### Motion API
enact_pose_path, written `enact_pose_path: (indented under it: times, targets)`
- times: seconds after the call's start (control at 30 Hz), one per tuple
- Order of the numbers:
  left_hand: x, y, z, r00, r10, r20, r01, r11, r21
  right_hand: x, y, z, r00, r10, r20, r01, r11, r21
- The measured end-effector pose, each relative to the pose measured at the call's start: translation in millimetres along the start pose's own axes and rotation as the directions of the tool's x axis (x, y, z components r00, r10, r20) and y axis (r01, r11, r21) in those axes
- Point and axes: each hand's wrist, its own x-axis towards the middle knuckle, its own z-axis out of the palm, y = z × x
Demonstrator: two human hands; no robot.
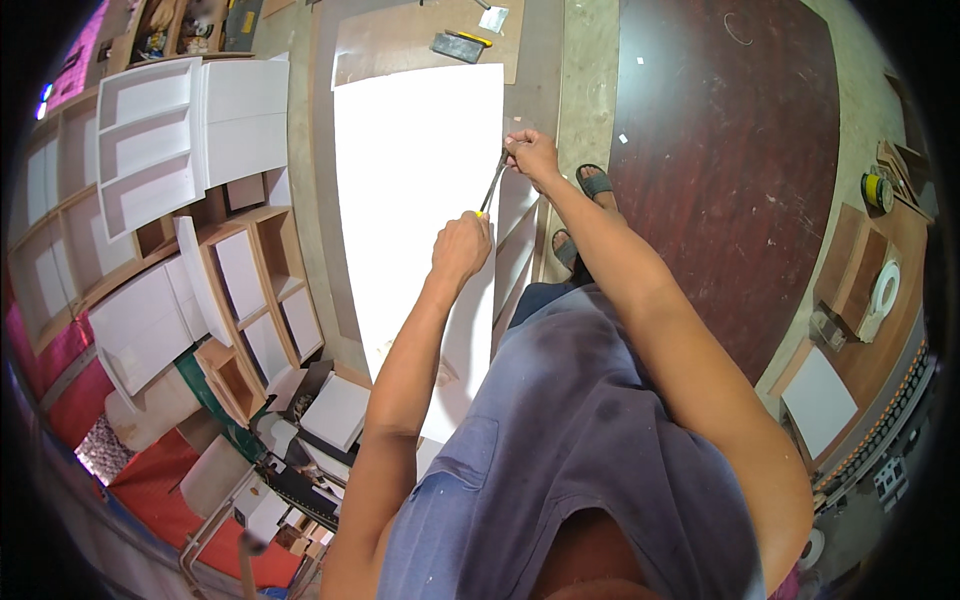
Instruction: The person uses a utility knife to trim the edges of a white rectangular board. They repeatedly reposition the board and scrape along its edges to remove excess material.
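Observation:
A long white panel [415, 200] lies lengthwise in front of me. Over its right edge, a slim dark tool with a yellow handle [490, 187], which looks like a file, slants away from me. My left hand [463, 246] is closed around the handle end, above the panel. At the far end of the tool, my right hand [532, 155] is closed with thumb and fingers pinched at the panel's edge. It seems to grip the tool's tip, though the fingers partly cover that spot.
A dark block [458, 47] and a yellow-and-black cutter [474, 39] lie on a brown board [425, 40] beyond the panel. White shelf units [150, 140] stand at left. A dark reddish-brown sheet [730, 170] is at right. A white tape roll [886, 288] rests on the right-hand bench.

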Motion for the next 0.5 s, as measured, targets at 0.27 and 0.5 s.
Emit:
enact_pose_path:
  times: [0.27, 0.5]
  targets:
    - [21.9, -4.1, 14.4, 0.995, -0.037, 0.097, 0.037, 0.999, 0.008, 13.7, 6.7, 2.4, 0.995, 0.031, -0.09, -0.044, 0.988, -0.147]
    - [-12.1, -4.0, -16.4, 0.956, -0.129, 0.262, 0.194, 0.951, -0.24, -6.0, 13.2, 1.9, 0.998, 0.052, 0.033, -0.051, 0.998, -0.023]
